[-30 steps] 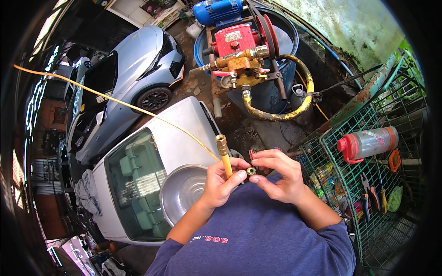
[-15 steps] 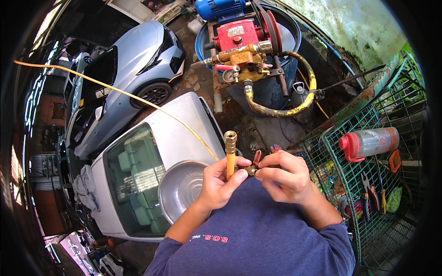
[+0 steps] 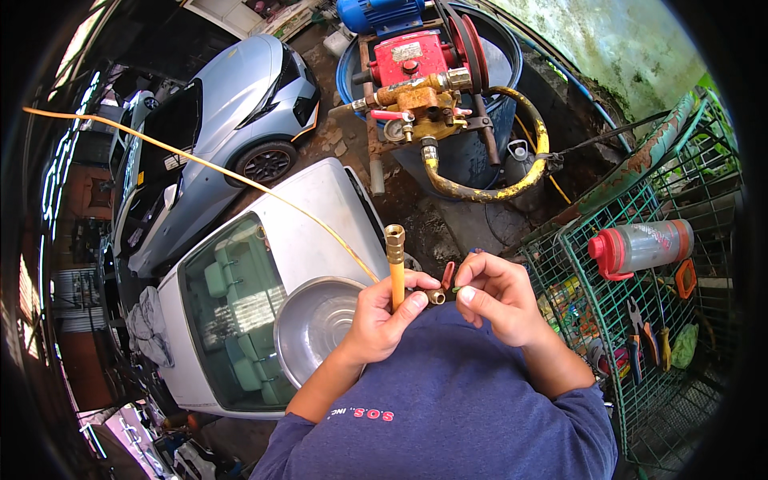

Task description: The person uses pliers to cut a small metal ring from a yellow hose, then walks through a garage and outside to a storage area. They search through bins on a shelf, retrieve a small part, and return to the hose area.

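Observation:
My left hand [image 3: 388, 320] is closed around a yellow hose [image 3: 398, 284] that stands upright with a brass end fitting [image 3: 394, 240], and around a small brass valve [image 3: 436, 297] with a red lever [image 3: 449, 274]. Just right of the valve, my right hand [image 3: 496, 304] has thumb and index finger pinched near the valve's end, on a small greenish piece too tiny to name. Behind my left hand a steel basin [image 3: 308, 336] lies tilted by the white car.
Ahead, a red pump [image 3: 408, 56] with blue motor [image 3: 380, 16] sits over a blue drum [image 3: 500, 136]. A silver car [image 3: 232, 96] and white car [image 3: 272, 232] are left. A green wire cart [image 3: 584, 320] at right holds pliers [image 3: 637, 324] and a bottle [image 3: 640, 248].
The valve's red lever now shows upright beside the hose. My right fingers closed over the valve, then drew slightly right, uncovering its brass end. The hose end moved slightly right and up.

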Demonstrator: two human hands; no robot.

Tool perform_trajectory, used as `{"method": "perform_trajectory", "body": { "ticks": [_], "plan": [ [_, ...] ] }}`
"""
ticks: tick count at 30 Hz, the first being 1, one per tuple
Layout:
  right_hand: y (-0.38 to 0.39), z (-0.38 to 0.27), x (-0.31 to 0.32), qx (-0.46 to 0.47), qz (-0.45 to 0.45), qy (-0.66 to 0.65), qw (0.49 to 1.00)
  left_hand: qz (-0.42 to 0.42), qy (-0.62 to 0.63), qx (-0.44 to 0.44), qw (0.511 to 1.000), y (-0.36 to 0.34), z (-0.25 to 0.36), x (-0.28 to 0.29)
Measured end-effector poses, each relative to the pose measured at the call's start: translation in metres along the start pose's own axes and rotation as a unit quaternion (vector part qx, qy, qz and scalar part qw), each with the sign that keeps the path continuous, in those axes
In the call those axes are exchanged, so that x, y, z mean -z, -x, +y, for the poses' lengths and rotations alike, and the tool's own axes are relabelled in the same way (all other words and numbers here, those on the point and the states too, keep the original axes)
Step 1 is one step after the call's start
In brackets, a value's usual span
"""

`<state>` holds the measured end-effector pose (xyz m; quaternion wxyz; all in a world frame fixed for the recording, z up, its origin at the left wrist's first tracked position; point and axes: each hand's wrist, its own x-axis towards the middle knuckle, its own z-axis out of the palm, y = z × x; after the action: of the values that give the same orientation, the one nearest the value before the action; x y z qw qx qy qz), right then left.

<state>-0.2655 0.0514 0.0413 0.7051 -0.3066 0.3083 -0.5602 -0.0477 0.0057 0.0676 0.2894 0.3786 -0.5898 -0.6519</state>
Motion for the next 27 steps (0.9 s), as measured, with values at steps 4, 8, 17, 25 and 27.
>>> {"method": "perform_trajectory", "body": {
  "ticks": [4, 8, 17, 25, 27],
  "plan": [
    [-0.005, 0.005, 0.002, -0.016, -0.026, -0.07, 0.997, -0.003, -0.001, 0.004, 1.0, -0.001, -0.002, 0.001],
    [-0.006, 0.008, 0.002, -0.021, -0.031, -0.097, 0.995, -0.009, -0.036, -0.047, 0.998, -0.004, -0.007, 0.002],
    [-0.007, 0.0, 0.0, 0.055, -0.002, -0.041, 0.998, -0.052, -0.162, -0.082, 0.982, -0.006, -0.01, 0.01],
    [-0.004, -0.02, -0.004, 0.132, -0.035, 0.065, 0.989, -0.11, -0.203, -0.15, 0.961, -0.004, -0.023, 0.014],
    [-0.002, -0.023, -0.005, 0.139, -0.048, 0.054, 0.988, -0.111, -0.207, -0.16, 0.959, -0.002, -0.027, 0.013]
  ]
}}
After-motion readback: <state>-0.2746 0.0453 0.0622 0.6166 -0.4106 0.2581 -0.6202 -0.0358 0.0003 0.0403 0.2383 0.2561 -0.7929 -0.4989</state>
